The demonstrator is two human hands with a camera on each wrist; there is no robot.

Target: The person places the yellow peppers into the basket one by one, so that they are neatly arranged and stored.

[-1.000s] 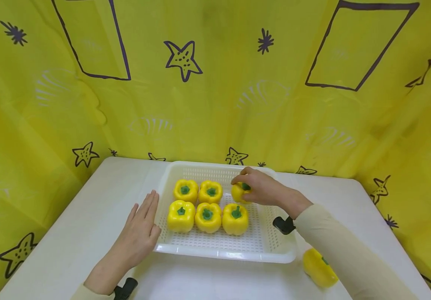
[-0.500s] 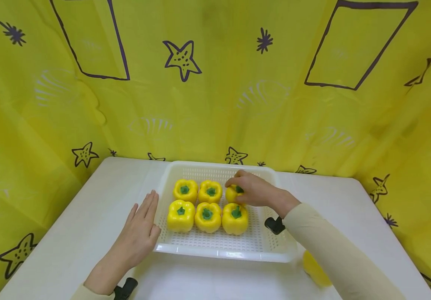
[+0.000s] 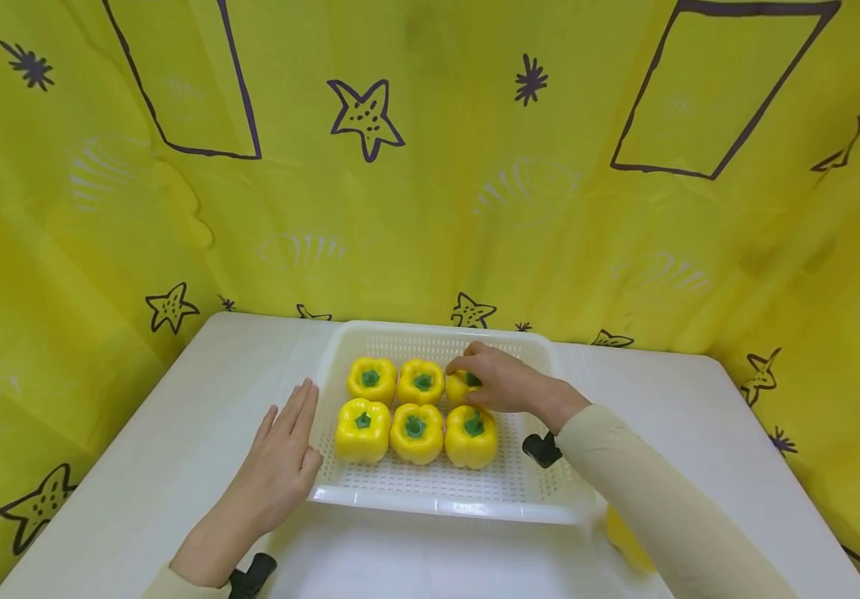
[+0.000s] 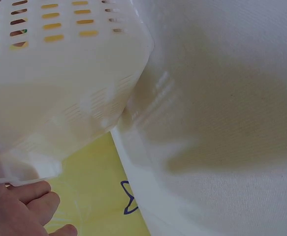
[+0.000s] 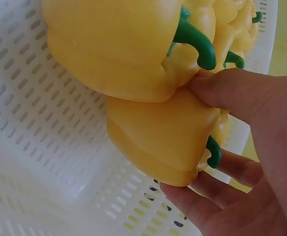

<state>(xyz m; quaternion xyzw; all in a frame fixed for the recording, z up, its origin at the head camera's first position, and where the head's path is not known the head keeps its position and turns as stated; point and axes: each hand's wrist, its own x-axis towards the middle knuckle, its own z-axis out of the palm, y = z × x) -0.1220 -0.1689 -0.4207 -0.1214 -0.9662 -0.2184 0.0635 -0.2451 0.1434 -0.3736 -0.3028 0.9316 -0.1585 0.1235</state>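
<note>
My right hand (image 3: 501, 378) grips a yellow bell pepper (image 5: 158, 135) with a green stem, thumb on one side and fingers on the other. That pepper stands at the right end of the back row in a white perforated basket (image 3: 437, 507). Right in front of it is another yellow bell pepper (image 3: 471, 437), overlapping it in the right wrist view. Several more peppers (image 3: 362, 430) fill two rows to the left, stems up. My left hand (image 3: 276, 466) lies against the basket's left side with fingers straight; its fingertips (image 4: 40, 206) show by the rim in the left wrist view.
One more yellow bell pepper (image 3: 625, 541) lies on the white table (image 3: 400, 557) right of the basket, partly hidden behind the right sleeve (image 3: 669, 499). A yellow patterned curtain (image 3: 430, 208) hangs behind and on both sides of the table.
My right hand has moved left with the gripped pepper, bringing it up beside the back row. The right sleeve now covers more of the pepper on the table. My left hand has stayed put.
</note>
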